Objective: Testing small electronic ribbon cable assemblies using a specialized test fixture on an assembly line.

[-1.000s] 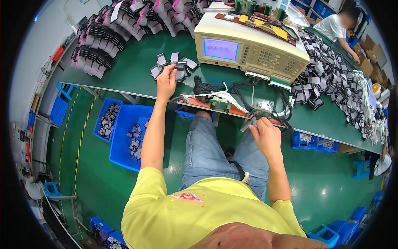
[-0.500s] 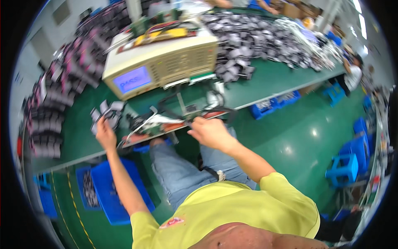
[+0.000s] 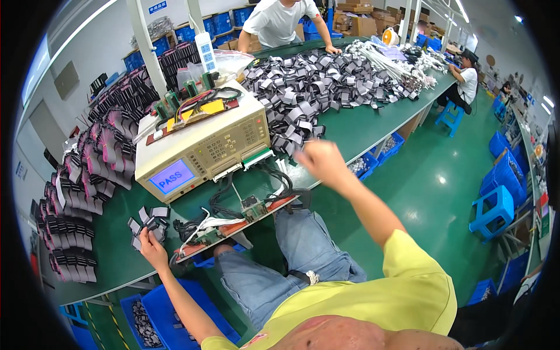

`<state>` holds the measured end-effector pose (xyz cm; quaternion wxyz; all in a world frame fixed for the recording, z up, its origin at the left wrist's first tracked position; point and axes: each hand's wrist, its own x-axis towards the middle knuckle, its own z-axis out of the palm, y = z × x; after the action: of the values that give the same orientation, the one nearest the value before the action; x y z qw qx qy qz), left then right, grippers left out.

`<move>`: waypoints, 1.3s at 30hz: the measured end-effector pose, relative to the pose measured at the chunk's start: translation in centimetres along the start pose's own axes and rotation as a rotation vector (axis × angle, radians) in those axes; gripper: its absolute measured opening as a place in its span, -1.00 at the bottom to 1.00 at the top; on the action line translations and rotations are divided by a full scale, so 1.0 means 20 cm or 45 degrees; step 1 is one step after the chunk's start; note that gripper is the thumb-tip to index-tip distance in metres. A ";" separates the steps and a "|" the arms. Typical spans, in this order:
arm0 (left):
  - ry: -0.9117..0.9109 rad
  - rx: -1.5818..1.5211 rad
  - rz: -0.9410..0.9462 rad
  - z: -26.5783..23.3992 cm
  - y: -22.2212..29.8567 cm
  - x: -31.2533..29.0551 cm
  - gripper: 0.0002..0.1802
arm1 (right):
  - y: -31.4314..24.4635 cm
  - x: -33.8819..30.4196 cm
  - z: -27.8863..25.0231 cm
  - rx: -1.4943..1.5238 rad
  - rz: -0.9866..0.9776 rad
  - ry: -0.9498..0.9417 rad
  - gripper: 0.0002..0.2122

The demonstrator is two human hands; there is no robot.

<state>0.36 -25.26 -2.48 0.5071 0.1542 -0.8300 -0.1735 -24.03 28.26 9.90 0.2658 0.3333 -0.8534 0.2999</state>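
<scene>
At the left of the green table, my left hand is closed on a grey flat ribbon cable with black ends. It belongs to a small loose bunch of such cables. My right hand is raised past the table's front edge, close to a wide heap of the same ribbon cables. Motion smears its fingers, so whether anything is in them is unclear. Between my hands a test fixture with small green boards and black and white wires runs along the edge. Behind it stands a beige tester with a lit screen.
Rows of bundled ribbon cables are stacked at the far left. Blue bins stand under the table. One person leans on the far side; another sits farther right. A blue stool is on the floor at right.
My right hand has gone from the fixture's right end up and away toward the heap of cables. My left hand stays at the small bunch. The view has tilted farther up the table.
</scene>
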 end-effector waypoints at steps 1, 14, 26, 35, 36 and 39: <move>-0.023 -0.048 -0.061 0.02 0.02 0.01 -0.75 | 0.12 0.18 0.02 -0.096 -0.044 0.069 -0.72; -0.527 -0.983 -0.670 -0.32 0.69 -0.32 -0.76 | -0.53 -0.46 0.17 0.866 -0.431 -0.195 -0.50; -1.132 -1.999 -1.109 -0.03 1.26 -0.73 -0.45 | -0.53 -0.71 0.25 1.051 -0.389 -0.374 -0.78; -1.065 -1.780 -0.884 -0.09 1.24 -0.81 -0.74 | -0.53 -0.86 0.22 1.234 0.003 -0.511 -0.77; -1.061 -1.770 -0.913 -0.09 1.24 -0.81 -0.74 | -0.52 -0.85 0.22 1.359 0.137 -0.599 -0.76; -1.046 -1.699 -0.823 -0.08 1.24 -0.78 -0.74 | -0.44 -0.86 0.21 1.581 0.360 -0.781 -0.74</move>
<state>6.69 3.33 -3.08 0.0753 -0.0229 -0.5870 -0.8057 -7.74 27.04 -1.27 -0.2673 0.3787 -0.5962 0.6555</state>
